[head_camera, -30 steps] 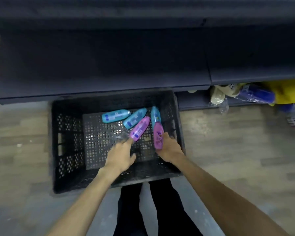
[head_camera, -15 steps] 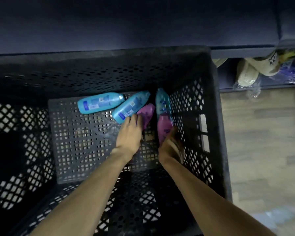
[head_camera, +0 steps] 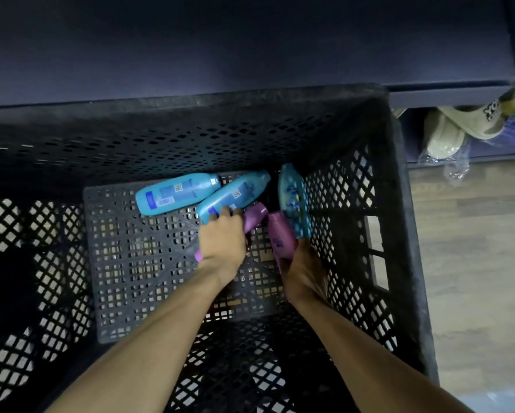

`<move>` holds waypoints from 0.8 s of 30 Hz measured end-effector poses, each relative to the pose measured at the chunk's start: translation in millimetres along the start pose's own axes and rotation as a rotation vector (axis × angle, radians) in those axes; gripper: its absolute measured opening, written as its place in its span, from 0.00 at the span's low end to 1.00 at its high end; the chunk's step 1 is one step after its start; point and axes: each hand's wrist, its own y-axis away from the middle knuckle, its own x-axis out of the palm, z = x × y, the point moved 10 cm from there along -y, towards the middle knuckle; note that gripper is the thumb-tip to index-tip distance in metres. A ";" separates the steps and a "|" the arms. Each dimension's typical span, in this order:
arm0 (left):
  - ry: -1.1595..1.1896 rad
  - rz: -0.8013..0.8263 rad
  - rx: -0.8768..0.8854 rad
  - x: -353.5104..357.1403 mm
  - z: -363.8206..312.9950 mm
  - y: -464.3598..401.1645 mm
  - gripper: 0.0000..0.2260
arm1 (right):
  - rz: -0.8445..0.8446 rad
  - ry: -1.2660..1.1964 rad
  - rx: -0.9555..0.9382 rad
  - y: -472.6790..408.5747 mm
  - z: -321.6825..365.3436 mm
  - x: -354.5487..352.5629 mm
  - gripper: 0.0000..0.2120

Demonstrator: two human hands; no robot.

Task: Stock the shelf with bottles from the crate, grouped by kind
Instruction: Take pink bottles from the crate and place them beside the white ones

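Observation:
Both my hands are down inside a black perforated crate [head_camera: 399, 239]. My left hand [head_camera: 222, 242] is closed around a purple bottle [head_camera: 254, 217]; its cap end pokes out below my wrist. My right hand [head_camera: 302, 271] grips a second purple bottle [head_camera: 280, 236], tilted up off the crate floor. Three blue bottles lie on the floor beyond my fingers: one at the left [head_camera: 177, 193], one slanted in the middle [head_camera: 235, 193], and one along the right wall [head_camera: 293, 201]. The dark shelf [head_camera: 250, 49] runs across above the crate.
To the right of the crate is wood-pattern floor [head_camera: 470, 263]. Beige slippers [head_camera: 446, 135] and crumpled clear plastic [head_camera: 455, 171] sit under the lower shelf edge at upper right.
My view has dropped closer into the crate. Both hands have closed around the purple bottles, and the right one has lifted its bottle off the floor.

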 end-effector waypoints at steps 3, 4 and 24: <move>0.017 0.011 0.008 -7.6 7.9 5.6 0.14 | 0.020 0.011 -0.024 1.8 3.9 -5.2 0.24; 0.030 0.016 -0.005 -9.9 12.6 9.5 0.16 | 0.021 0.012 -0.049 3.3 7.3 -7.6 0.26; 0.550 -0.297 0.202 -263.5 60.9 193.6 0.19 | 0.001 -0.181 -0.583 202.6 154.7 -238.0 0.16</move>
